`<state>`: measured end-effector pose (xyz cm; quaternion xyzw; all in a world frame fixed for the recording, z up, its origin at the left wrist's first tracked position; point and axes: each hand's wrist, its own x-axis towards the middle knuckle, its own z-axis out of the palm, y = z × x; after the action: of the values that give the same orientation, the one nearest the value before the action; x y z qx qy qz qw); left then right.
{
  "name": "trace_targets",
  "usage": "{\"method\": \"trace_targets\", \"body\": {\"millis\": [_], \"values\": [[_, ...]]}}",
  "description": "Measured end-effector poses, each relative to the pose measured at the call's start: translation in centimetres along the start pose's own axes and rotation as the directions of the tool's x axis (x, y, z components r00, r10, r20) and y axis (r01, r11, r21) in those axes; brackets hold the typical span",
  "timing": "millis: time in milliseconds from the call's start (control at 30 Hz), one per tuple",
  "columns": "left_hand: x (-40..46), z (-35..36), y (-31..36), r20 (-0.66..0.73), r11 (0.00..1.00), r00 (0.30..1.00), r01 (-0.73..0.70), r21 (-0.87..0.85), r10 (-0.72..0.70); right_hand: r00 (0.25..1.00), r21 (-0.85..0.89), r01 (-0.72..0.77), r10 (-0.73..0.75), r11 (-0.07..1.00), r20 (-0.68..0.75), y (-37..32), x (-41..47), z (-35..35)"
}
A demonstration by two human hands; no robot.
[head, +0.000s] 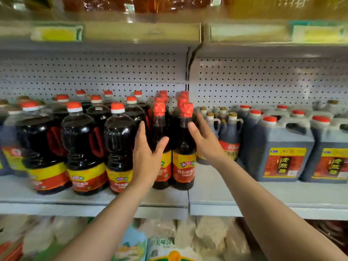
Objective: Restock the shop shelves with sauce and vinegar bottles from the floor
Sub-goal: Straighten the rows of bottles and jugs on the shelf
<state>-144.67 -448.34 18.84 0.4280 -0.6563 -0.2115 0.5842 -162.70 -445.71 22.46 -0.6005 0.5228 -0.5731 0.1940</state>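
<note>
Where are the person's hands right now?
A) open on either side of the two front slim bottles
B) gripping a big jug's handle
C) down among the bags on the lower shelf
A: the left hand and right hand, fingers straight, flank the slim bottles.

left hand (146,157) hides a slim bottle's label (166,166); upper shelf goods (131,4) blurred.

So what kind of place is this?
Most likely a shop aisle: grey metal pegboard shelving, rows of identical dark red-capped sauce bottles, and yellow price tags on the shelf edge above.
</note>
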Motion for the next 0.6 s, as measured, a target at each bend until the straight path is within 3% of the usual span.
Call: {"method": "trace_targets", "body": {"millis": [167,367,600], "values": [[4.8,-0.7,1.8,0.129,1.000,0.991,-0.017,-0.016,0.019,0.988,-0.087,0.063,-0.075,0.994,-0.132,-2.3,1.4,1.6],[6.7,0.6,1.0,0.288,0.983,0.945,0.177,-0.058,-0.153,0.980,-0.173,0.008,-0.042,0.985,-0.195,-1.8,1.4,1.9],[6.4,1.4,1.3,0.220,0.968,0.955,0.227,-0.104,-0.200,0.977,-0.247,-0.003,-0.049,0.969,-0.205,-1.3,2.3,0.6]]}}
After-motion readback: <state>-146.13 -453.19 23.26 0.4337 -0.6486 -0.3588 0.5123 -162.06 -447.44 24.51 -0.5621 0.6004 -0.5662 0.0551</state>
